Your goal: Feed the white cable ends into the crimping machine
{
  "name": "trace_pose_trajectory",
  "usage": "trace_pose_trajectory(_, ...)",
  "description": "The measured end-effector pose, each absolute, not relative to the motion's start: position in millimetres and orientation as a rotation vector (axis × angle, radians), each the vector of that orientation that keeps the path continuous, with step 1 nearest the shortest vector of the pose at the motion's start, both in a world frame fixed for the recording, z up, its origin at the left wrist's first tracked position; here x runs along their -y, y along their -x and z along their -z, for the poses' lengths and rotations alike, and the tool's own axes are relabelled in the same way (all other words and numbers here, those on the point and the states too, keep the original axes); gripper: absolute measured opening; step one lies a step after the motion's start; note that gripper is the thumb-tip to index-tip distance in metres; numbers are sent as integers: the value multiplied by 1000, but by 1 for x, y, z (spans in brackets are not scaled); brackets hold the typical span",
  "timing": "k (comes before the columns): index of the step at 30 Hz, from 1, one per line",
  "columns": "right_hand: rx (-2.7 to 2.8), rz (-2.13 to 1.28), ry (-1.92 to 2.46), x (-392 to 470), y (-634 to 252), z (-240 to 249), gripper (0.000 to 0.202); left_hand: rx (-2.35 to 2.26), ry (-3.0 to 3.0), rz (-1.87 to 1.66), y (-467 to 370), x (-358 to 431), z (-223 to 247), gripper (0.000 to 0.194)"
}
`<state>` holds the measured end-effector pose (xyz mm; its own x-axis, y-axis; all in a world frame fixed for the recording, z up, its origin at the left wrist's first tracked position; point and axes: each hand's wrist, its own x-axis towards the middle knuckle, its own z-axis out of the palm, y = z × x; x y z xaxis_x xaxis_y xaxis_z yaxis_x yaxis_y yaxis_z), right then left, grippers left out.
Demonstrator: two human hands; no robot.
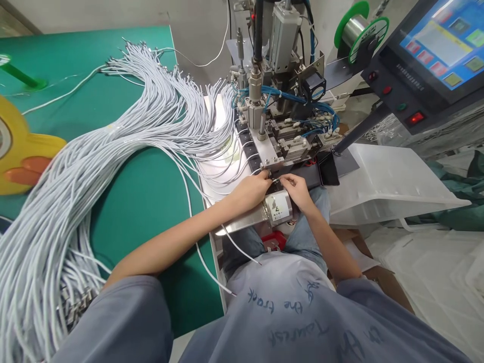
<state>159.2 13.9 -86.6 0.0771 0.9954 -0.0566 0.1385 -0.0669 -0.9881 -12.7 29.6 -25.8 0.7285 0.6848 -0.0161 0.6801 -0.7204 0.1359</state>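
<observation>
My left hand (260, 186) is closed at the front of the bench machine (266, 151), its fingertips by the metal fixture. Close on its right, my right hand (297, 190) pinches with thumb and forefinger. A short stretch of white cable (276, 179) shows between the two sets of fingertips; the fingers hide its tip. Several white cables lie in the machine's dark slotted rail (247, 146), left of the fixture. Below my hands sits a silver cylinder with a white label (279, 206). Two loose cable ends hang past my left forearm towards my lap.
A thick bundle of white cables (113, 136) covers much of the green table (151, 201) on the left. A touchscreen panel (446, 45) and a solder wire spool (359, 33) stand at upper right. A phone-like black slab (328, 169) and a translucent bin (397, 176) are to my right.
</observation>
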Motion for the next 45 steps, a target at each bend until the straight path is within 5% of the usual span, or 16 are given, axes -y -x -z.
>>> trace_pose_trajectory(24, 1177, -1369, 1375, -23, -161, 86, 20, -891, -3007, 224, 10, -29, 20, 31)
trace_pose_trajectory(35, 1223, -1537, 1367, -29, -162, 82, 27, -964, -2994, 92, 13, -27, 23, 28)
trace_pose_trajectory(45, 1562, -937, 1447, -17, -164, 79, 28, -1157, -2858, 156, 18, -23, 13, 23)
